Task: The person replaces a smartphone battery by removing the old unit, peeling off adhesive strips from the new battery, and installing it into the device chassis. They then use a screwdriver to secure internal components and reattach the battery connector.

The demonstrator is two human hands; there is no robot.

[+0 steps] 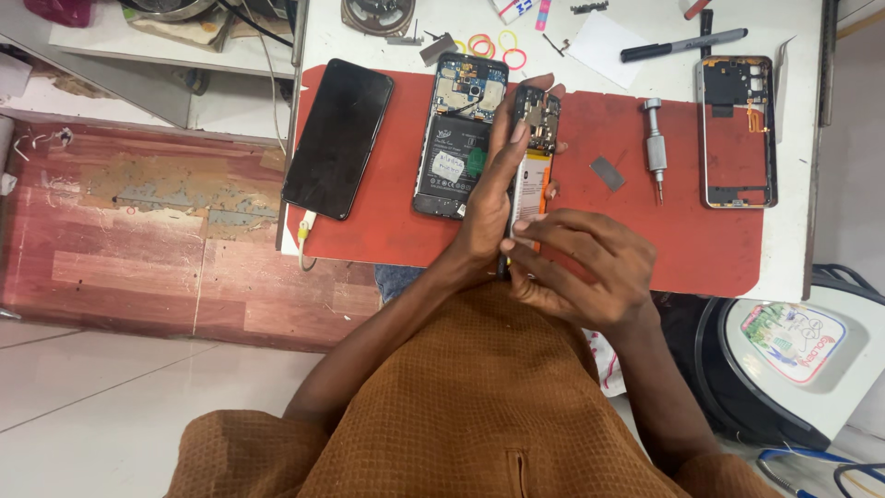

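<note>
My left hand (489,198) grips an opened phone (535,120) held on edge over the red mat (682,235), index finger stretched up along its circuit board. My right hand (581,267) pinches the phone's lower end, fingers on its pale battery. A second opened phone (456,138) with a black battery lies flat just left of my hands. Further left lies a black phone (336,138), screen dark.
A metal screwdriver (654,148) and a small grey piece (607,173) lie on the mat to the right. A bare phone frame (736,129) rests at the right end. Coloured rubber bands (493,44), a black marker (682,44) and white paper sit behind. A stool (784,350) stands lower right.
</note>
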